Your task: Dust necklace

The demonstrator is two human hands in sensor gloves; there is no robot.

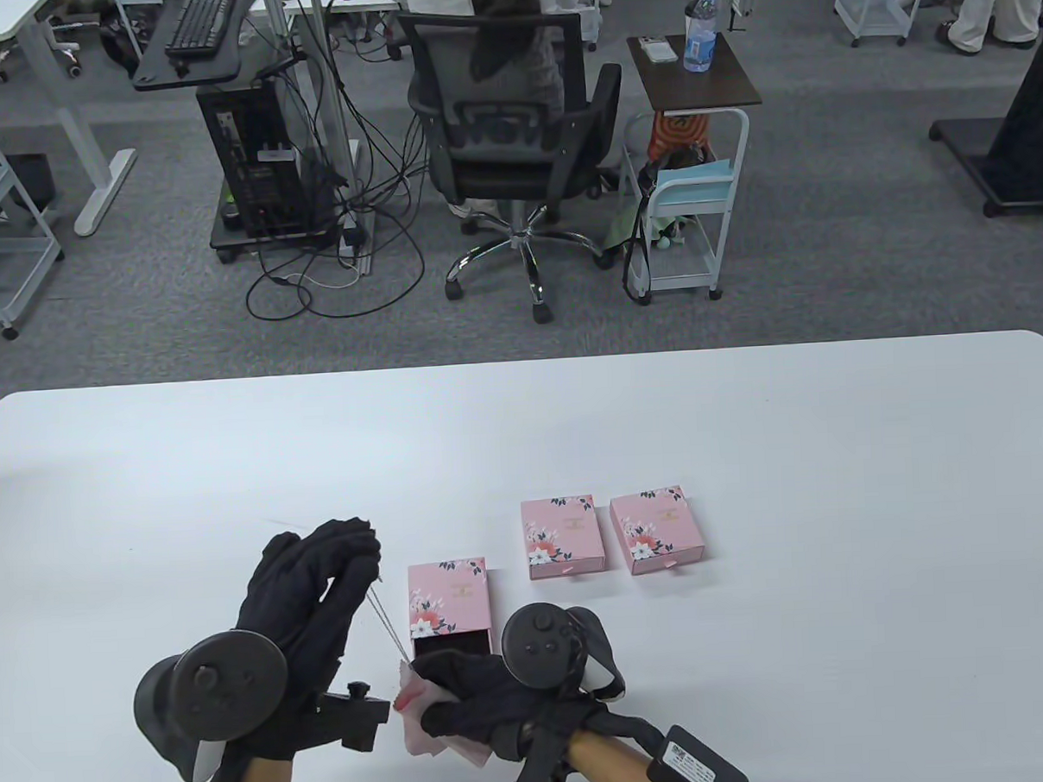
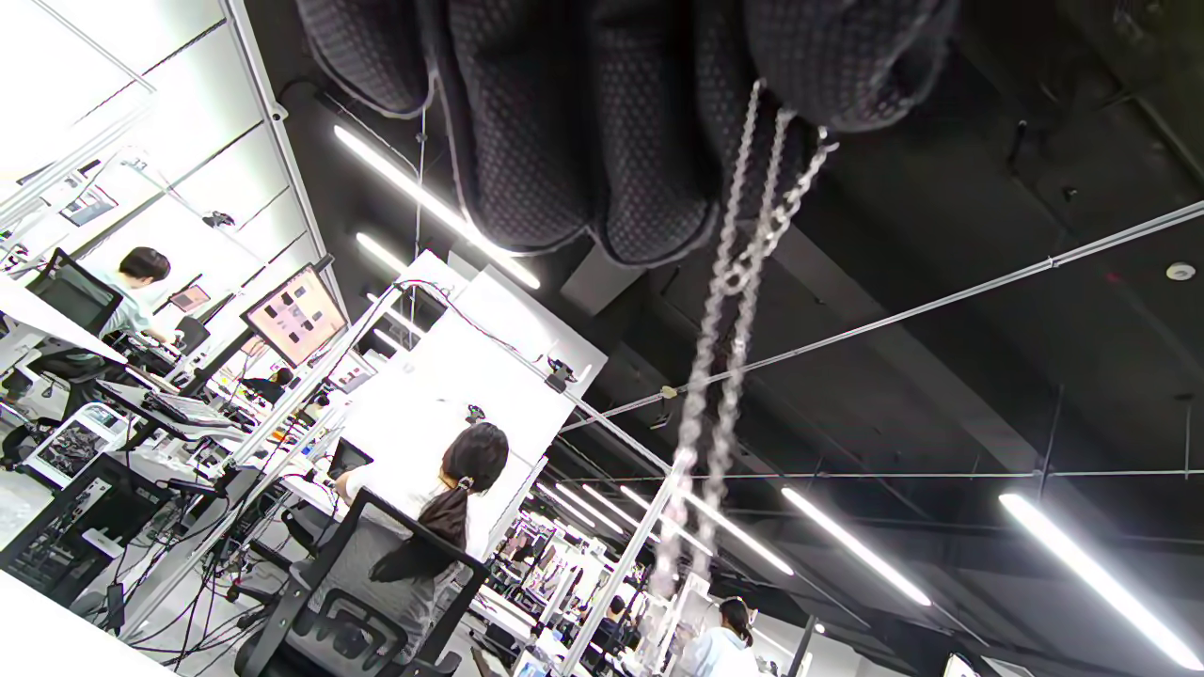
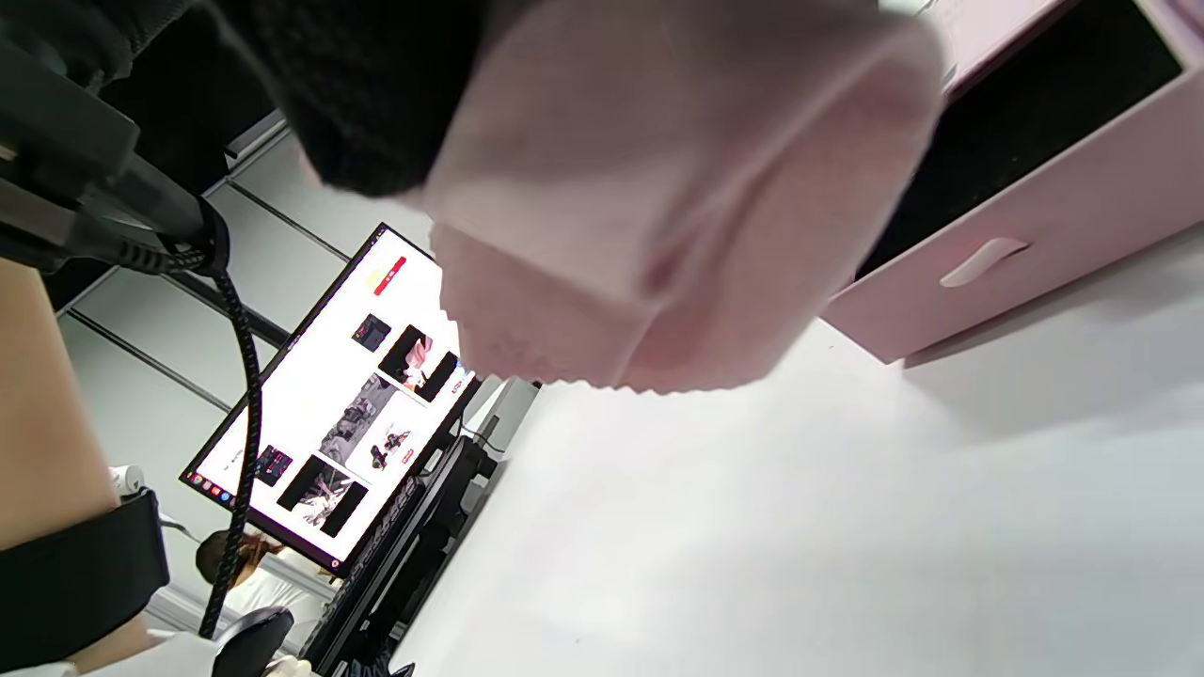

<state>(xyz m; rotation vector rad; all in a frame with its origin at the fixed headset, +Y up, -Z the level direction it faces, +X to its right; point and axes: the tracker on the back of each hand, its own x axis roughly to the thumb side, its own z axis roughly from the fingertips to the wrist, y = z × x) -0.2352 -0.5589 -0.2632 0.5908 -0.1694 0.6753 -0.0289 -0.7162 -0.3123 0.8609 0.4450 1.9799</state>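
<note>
The left hand [image 1: 314, 581] is raised above the table [image 1: 749, 450] at its near left, forearm coming in from the bottom edge, the tracker [image 1: 210, 685] on its back facing the camera and the fingers reaching away and upward, bunched together at the tips. Those fingertips pinch the necklace [image 1: 383, 617], a thin silver chain that runs down and to the right from the pinch toward the right hand. In the left wrist view the gloved fingers [image 2: 602, 122] hang from the top edge, closed side by side, and the doubled chain [image 2: 729, 310] drops from between them. The right hand [image 1: 487, 695] lies lower, close to the table, just right of the left wrist, with its own tracker [image 1: 541, 645] on top and the fingers pointing left. It grips a folded pink cloth [image 1: 423, 715], curled around it, and the chain's lower end meets the cloth at the fingers; whether the cloth wraps the chain there cannot be told. In the right wrist view the cloth [image 3: 677, 207] bulges out under a dark fingertip [image 3: 376, 94]. Just beyond the right hand sits a pink floral box [image 1: 448, 597] with its drawer [image 1: 453, 643] pulled open toward the person. Two more closed boxes [image 1: 562, 536] [image 1: 659, 529] lie side by side farther right.
</note>
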